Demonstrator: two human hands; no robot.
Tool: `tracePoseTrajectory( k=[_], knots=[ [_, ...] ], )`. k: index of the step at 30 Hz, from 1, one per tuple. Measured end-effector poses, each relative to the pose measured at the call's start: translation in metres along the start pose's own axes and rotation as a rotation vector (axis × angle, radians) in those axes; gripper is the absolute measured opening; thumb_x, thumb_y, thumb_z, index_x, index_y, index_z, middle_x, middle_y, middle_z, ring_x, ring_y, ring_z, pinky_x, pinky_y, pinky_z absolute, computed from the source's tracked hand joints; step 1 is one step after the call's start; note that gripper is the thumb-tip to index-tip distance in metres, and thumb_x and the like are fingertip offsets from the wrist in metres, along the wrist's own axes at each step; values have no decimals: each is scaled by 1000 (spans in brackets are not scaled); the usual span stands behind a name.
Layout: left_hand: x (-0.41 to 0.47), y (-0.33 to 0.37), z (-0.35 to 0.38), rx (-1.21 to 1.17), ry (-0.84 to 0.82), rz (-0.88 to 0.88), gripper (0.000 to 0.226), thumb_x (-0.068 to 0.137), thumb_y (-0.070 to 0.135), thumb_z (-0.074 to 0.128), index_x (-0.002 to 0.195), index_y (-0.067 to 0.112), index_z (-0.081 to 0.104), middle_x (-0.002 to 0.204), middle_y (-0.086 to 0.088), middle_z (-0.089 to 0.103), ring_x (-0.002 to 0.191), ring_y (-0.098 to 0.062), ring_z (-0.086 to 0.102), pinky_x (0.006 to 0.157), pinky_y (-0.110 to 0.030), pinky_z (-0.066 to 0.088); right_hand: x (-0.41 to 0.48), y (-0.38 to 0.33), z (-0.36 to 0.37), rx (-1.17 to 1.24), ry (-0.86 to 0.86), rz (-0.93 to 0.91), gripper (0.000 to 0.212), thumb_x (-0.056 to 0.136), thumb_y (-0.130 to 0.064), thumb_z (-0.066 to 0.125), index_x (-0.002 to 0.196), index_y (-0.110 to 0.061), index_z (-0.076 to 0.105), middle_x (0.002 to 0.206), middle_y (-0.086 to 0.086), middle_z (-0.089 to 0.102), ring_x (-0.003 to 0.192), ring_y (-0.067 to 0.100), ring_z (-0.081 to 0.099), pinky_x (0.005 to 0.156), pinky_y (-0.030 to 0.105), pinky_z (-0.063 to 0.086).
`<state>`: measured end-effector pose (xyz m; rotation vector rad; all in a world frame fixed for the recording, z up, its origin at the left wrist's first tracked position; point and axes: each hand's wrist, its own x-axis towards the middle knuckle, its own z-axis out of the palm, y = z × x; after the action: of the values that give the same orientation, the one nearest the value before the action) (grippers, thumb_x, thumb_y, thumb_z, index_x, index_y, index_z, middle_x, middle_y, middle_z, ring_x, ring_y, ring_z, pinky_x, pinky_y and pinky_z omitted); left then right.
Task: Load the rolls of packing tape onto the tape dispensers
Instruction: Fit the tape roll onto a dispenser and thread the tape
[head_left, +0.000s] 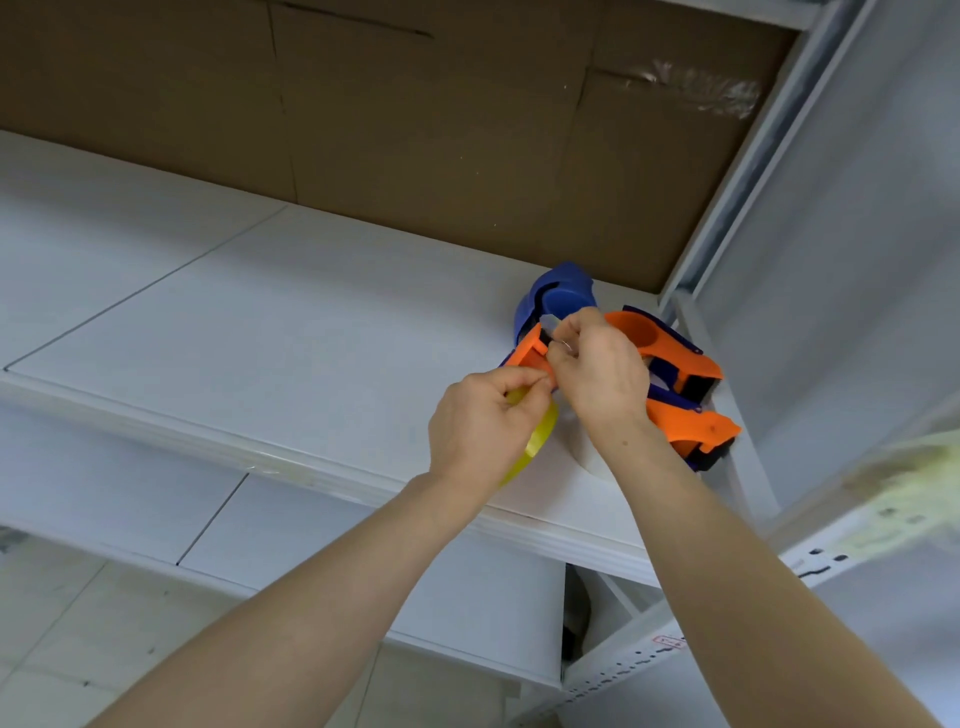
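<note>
On the white shelf (260, 322), right-hand end, near the metal upright (740, 447): item one, my left hand (483, 421), fingers curled round a yellow tape roll (540, 434), which it holds on edge just above the shelf, thumb and forefinger meeting at the roll's top. Item two, my right hand (597, 374), fingertips pinched together on the orange dispenser (527, 356) at its grey metal plate; what exactly sits between the fingertips I cannot tell. The yellow tape roll lies directly below and against this dispenser. Item three, a blue dispenser (561, 299), just behind the orange one, touching it. Item four, two more orange dispensers with dark blue parts, one farther back (670, 348), one nearer (696, 426), lying side by side to the right of my right hand, close to the upright. Item five, a white roll (587, 452), flat on the shelf, partly hidden under my right wrist. Backing: brown cardboard (415, 130) behind the shelf. Below: a second white shelf (467, 597)
</note>
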<state>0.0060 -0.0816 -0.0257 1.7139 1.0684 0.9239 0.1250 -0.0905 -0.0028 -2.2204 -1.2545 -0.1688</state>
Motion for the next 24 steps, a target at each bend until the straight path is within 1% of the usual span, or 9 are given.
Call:
tracePoseTrajectory(
  k=[5, 8, 10, 11, 13, 16, 18, 21, 24],
  knots=[
    [3, 0, 0, 31, -4, -15, 14, 81, 40, 63, 89, 39, 73, 90, 13, 73, 83, -14, 64, 74, -30, 53, 3, 6, 8, 150, 47, 32, 14, 86, -21, 64, 98, -14, 60, 96, 7, 68, 90, 24, 64, 72, 39, 54],
    [1, 0, -1, 69, -20, -33, 18, 76, 38, 65, 92, 42, 72, 94, 14, 72, 88, -12, 63, 79, -29, 53, 4, 8, 9, 118, 87, 54, 16, 84, -24, 68, 96, -15, 63, 113, 7, 56, 110, 23, 51, 71, 30, 43],
    [0, 1, -2, 89, -31, -27, 21, 75, 35, 66, 94, 43, 71, 95, 14, 72, 88, -12, 63, 79, -28, 53, 7, 9, 7, 156, 98, 96, 15, 80, -26, 71, 89, -14, 66, 122, 7, 47, 116, 21, 45, 73, 26, 36],
    [1, 0, -2, 98, -35, -19, 21, 75, 35, 66, 94, 43, 70, 96, 14, 72, 88, -12, 63, 79, -28, 53, 9, 10, 7, 176, 88, 100, 13, 80, -27, 72, 85, -16, 66, 120, 6, 48, 113, 21, 48, 73, 27, 36],
    [1, 0, -2, 114, -27, 2, 21, 76, 36, 66, 96, 42, 70, 97, 13, 72, 89, -13, 63, 79, -27, 52, 11, 11, 11, 213, 64, 84, 13, 81, -29, 70, 79, -21, 60, 108, 4, 57, 97, 19, 55, 69, 29, 40],
    [1, -1, -2, 148, -14, 43, 22, 78, 38, 66, 100, 40, 70, 98, 10, 72, 90, -14, 64, 79, -27, 51, 11, 8, 17, 334, 56, 56, 14, 82, -23, 69, 80, -17, 57, 85, 0, 61, 79, 15, 55, 69, 31, 47],
    [1, -1, -2, 169, -18, 59, 23, 79, 39, 65, 101, 39, 69, 99, 10, 72, 90, -15, 64, 79, -27, 51, 12, 8, 19, 450, 68, 56, 12, 82, -19, 70, 83, -13, 60, 79, -3, 60, 75, 13, 56, 71, 26, 48],
    [4, -5, -1, 176, -17, 78, 20, 81, 39, 63, 101, 38, 69, 97, 8, 72, 88, -18, 64, 77, -28, 51, 15, 9, 22, 561, 82, 67, 12, 81, -19, 70, 82, -14, 60, 73, -8, 59, 73, 11, 57, 68, 17, 45],
    [7, -7, -1, 193, -27, 117, 19, 84, 37, 61, 101, 36, 68, 92, 2, 72, 82, -25, 63, 74, -31, 51, 20, 6, 25, 574, 87, 48, 13, 81, -20, 71, 81, -15, 59, 76, -5, 61, 76, 13, 58, 72, 23, 48]
  ],
)
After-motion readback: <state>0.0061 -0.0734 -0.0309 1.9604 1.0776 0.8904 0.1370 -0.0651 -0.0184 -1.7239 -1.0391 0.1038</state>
